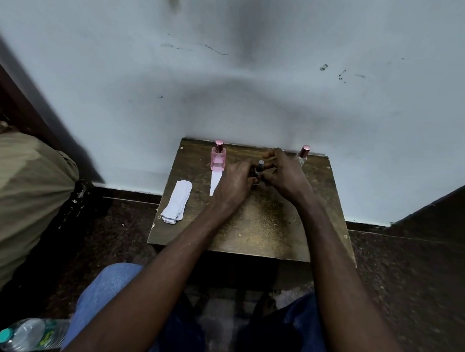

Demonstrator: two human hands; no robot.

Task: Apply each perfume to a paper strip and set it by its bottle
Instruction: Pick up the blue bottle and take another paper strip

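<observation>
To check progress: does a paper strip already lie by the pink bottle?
Yes, one white paper strip lies on the table in front of the pink bottle.

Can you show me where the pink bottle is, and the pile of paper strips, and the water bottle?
pink bottle (218,161), head view, on its pink glass body.
pile of paper strips (176,201), head view, on the top strip's middle.
water bottle (33,333), head view, on its clear side.

Both forearms bare to beyond the elbow, no sleeves, left hand (232,185) and right hand (286,176) without rings or watch; blue denim jeans (104,290) on both legs.
</observation>
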